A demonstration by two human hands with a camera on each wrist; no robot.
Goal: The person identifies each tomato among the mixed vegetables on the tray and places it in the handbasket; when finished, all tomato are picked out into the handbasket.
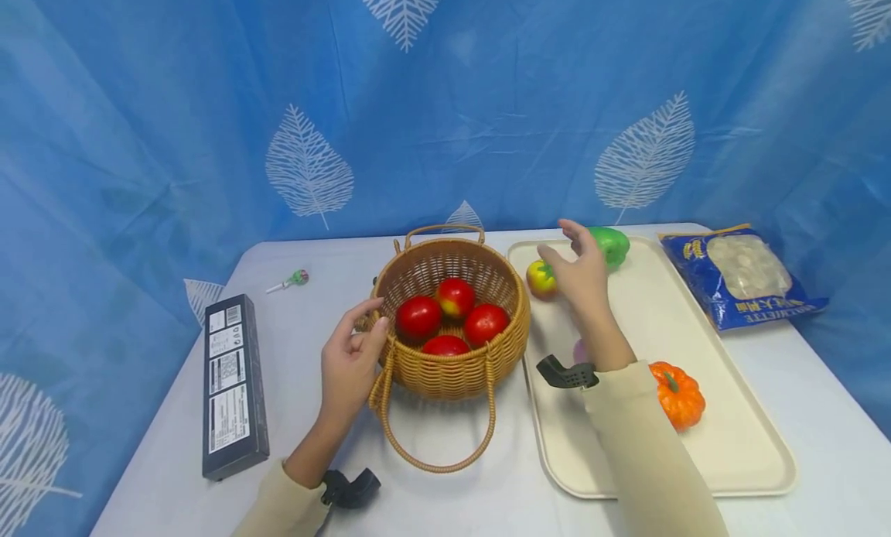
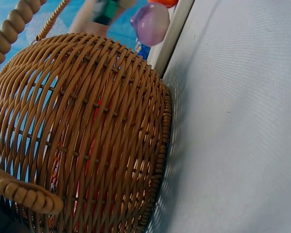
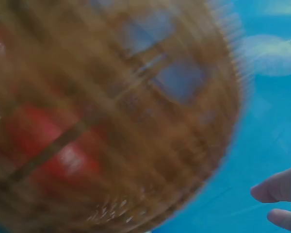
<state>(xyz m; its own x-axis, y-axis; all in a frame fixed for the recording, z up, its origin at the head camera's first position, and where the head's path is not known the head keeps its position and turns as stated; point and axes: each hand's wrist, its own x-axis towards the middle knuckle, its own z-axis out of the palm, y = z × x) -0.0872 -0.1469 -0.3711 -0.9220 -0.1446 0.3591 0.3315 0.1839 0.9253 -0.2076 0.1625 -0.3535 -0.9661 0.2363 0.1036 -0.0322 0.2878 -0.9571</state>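
Note:
A brown wicker basket [image 1: 445,382] stands upright on the table, with several shiny red fruits [image 1: 419,317] inside. My left hand [image 1: 351,363] holds the basket's left rim between thumb and fingers; the left wrist view shows the woven side [image 2: 97,131] close up but not the fingers. Above the far left part of the cream tray [image 1: 668,328], my right hand [image 1: 585,278] has thumb and fingers apart, with nothing held. Beside its thumb lies a yellow-and-red fruit with green leaves [image 1: 540,280]. Behind the hand is a green bell pepper [image 1: 611,247], partly hidden.
An orange pumpkin [image 1: 681,398] lies on the tray. A purple rounded thing [image 2: 153,24] is mostly covered by the right arm in the head view. Right of the tray rests a blue food bag [image 1: 745,278]. At left are a black box [image 1: 233,390] and a lollipop [image 1: 291,280].

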